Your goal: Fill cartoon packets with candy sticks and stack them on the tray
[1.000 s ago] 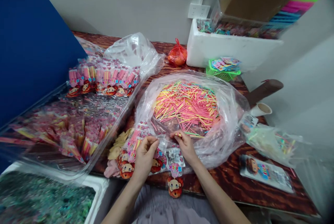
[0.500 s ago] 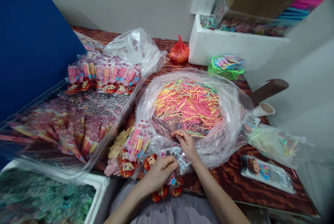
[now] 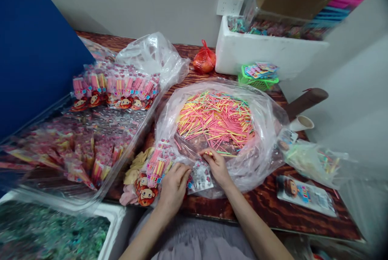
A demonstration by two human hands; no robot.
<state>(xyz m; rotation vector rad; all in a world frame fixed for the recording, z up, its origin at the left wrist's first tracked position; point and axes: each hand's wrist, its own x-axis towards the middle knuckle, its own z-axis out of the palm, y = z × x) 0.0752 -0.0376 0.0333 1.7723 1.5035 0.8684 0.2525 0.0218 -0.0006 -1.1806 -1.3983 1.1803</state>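
Note:
My left hand lies palm down on a stack of empty printed cellophane packets at the table's front edge, fingers bent over them. My right hand is pinched shut on a small bundle of coloured sticks at the near rim of a clear plastic bag. That bag holds a heap of pink, yellow and green sticks. Filled packets with a cartoon face lie just left of my left hand.
A large clear tray of filled packets fills the left side. Behind stand a white foam box, a green basket, an orange bag and cardboard tubes. More packets lie at the right.
My left hand went from the filled packets down to the table edge, then back up onto the empty packets. My right hand stayed at the bag's rim with its sticks.

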